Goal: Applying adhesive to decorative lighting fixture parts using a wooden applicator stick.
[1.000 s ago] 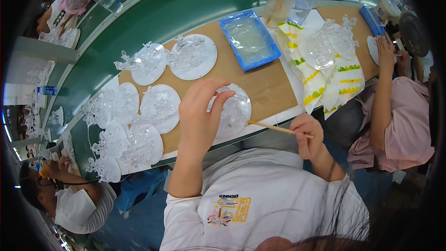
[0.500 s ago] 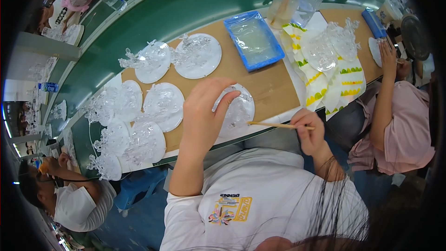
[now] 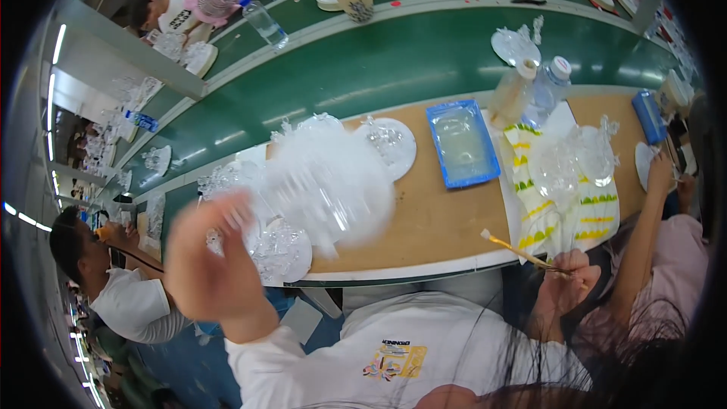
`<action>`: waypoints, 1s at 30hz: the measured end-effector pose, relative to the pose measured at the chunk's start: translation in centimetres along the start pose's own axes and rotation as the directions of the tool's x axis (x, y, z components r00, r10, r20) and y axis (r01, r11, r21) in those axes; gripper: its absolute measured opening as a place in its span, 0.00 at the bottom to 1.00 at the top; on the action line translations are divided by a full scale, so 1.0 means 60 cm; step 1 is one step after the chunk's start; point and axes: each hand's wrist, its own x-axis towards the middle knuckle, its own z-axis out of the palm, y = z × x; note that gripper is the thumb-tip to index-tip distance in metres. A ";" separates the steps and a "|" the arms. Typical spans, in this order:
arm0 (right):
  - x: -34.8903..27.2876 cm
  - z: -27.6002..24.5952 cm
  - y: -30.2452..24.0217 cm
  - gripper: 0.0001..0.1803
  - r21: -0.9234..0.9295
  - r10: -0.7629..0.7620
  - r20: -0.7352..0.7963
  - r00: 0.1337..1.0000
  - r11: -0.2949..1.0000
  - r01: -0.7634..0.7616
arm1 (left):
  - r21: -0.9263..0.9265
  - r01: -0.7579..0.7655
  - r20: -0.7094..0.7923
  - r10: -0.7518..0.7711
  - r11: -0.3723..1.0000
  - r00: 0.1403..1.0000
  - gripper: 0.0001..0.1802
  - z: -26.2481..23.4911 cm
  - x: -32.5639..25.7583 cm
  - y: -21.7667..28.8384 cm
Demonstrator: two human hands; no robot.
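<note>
My left hand [image 3: 216, 257] is raised at the left, smeared by motion. From its fingertips extends a round white disc with clear plastic on it [image 3: 333, 182], also blurred and tilted above the board; the fingers seem closed on its left edge. My right hand [image 3: 568, 276] is closed around a thin brush [image 3: 519, 248], whose pale tip points left over the board's front edge. Beneath and behind the lifted disc, more white discs with clear ornate plastic pieces [image 3: 282, 250] lie grouped on the brown board [image 3: 432, 235], partly hidden.
A blue tray of clear liquid [image 3: 463, 144] sits on the board. Behind stand two bottles [image 3: 551, 87]; right of it, clear pieces rest on a patterned cloth [image 3: 534, 216]. A co-worker's arm [image 3: 640, 212] works at the right; another person [image 3: 125, 280] sits at the left.
The disc that lay on the board before me is lifted and swung left, with my left hand moving left. My right hand has moved the brush to the right, away from the disc.
</note>
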 end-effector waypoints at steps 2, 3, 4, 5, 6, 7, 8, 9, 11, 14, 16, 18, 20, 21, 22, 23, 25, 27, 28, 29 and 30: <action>-0.005 -0.005 0.009 0.16 -0.020 0.004 -0.016 1.000 1.000 -0.004 | 0.246 -0.165 0.034 0.161 0.955 0.986 0.08 0.049 0.086 -0.044; -0.003 -0.002 0.010 0.16 0.004 0.027 -0.036 0.999 1.000 -0.027 | 0.316 -0.178 0.104 0.153 0.932 0.983 0.08 0.081 0.128 -0.059; -0.003 0.002 0.014 0.16 0.056 0.050 -0.048 0.998 0.997 -0.047 | 0.283 -0.143 0.146 0.105 0.948 0.984 0.08 0.106 0.163 -0.089; -0.007 -0.001 0.016 0.17 0.062 0.100 -0.053 0.994 0.993 -0.097 | 0.283 -0.129 0.236 0.061 0.950 0.970 0.10 0.134 0.192 -0.129; -0.015 -0.008 0.020 0.17 0.078 0.094 -0.047 0.994 0.993 -0.090 | 0.363 -0.132 0.310 0.014 0.923 0.951 0.11 0.167 0.208 -0.162; -0.027 -0.018 0.024 0.16 -0.099 0.057 -0.052 0.997 0.993 -0.062 | 0.371 -0.126 0.418 -0.044 0.920 0.908 0.10 0.212 0.216 -0.199; -0.032 -0.021 0.028 0.16 -0.259 0.022 -0.057 0.998 0.965 -0.036 | 0.384 -0.136 0.485 -0.074 0.913 0.871 0.11 0.260 0.216 -0.243; -0.038 -0.029 0.029 0.16 -0.255 0.042 -0.047 0.998 0.965 -0.052 | 0.406 -0.137 0.557 -0.125 0.904 0.821 0.12 0.299 0.210 -0.284; -0.026 -0.021 0.011 0.16 -0.193 0.043 -0.035 0.998 0.980 -0.050 | 0.454 -0.070 0.608 -0.251 0.888 0.753 0.09 0.370 0.175 -0.336; -0.021 -0.010 0.008 0.16 -0.081 0.070 -0.041 0.997 0.994 -0.074 | 0.514 -0.142 0.731 -0.346 0.846 0.588 0.09 0.404 0.126 -0.374; -0.017 -0.011 0.004 0.16 -0.099 0.086 -0.059 0.995 0.991 -0.092 | 0.565 -0.219 0.731 -0.359 0.796 0.580 0.09 0.406 0.112 -0.356; -0.021 -0.020 0.009 0.16 -0.121 0.082 -0.009 0.997 0.989 -0.082 | 0.549 -0.304 0.768 -0.327 0.778 0.551 0.13 0.381 0.103 -0.292; -0.016 -0.012 0.012 0.17 -0.127 0.081 -0.050 0.995 0.988 -0.087 | 0.429 -0.273 0.862 -0.301 0.861 0.408 0.18 0.353 0.104 -0.203; -0.016 -0.012 0.016 0.16 -0.144 0.074 -0.052 0.996 0.986 -0.081 | 0.391 -0.237 0.903 -0.320 0.890 0.286 0.19 0.336 0.102 -0.161; -0.012 -0.011 0.015 0.16 -0.160 0.064 -0.049 0.997 0.985 -0.071 | 0.356 -0.250 0.929 -0.312 0.901 0.197 0.19 0.306 0.101 -0.122; 0.002 -0.004 0.017 0.14 -0.171 0.101 -0.029 0.994 0.980 -0.105 | 0.333 -0.266 0.943 -0.314 0.905 0.110 0.19 0.275 0.088 -0.100; 0.003 0.006 0.036 0.09 -0.255 0.140 -0.148 0.979 0.951 -0.175 | 0.170 -0.402 0.985 -0.144 0.900 0.093 0.15 0.228 0.034 -0.103; 0.060 0.034 0.031 0.04 -0.337 0.113 0.086 0.990 0.938 -0.077 | 0.166 -0.464 0.986 -0.140 0.870 0.091 0.12 0.201 0.007 -0.093; 0.078 0.045 0.031 0.04 -0.411 0.129 0.129 0.983 0.909 -0.065 | 0.168 -0.536 0.986 -0.140 0.827 0.094 0.10 0.191 -0.005 -0.087; 0.096 0.059 0.033 0.04 -0.474 0.146 0.172 0.974 0.879 -0.048 | 0.156 -0.533 0.988 -0.128 0.832 0.089 0.10 0.182 -0.013 -0.083; 0.116 0.074 0.029 0.04 -0.551 0.199 0.237 0.951 0.833 -0.037 | 0.095 -0.559 0.990 -0.019 0.824 0.140 0.09 0.167 -0.020 -0.079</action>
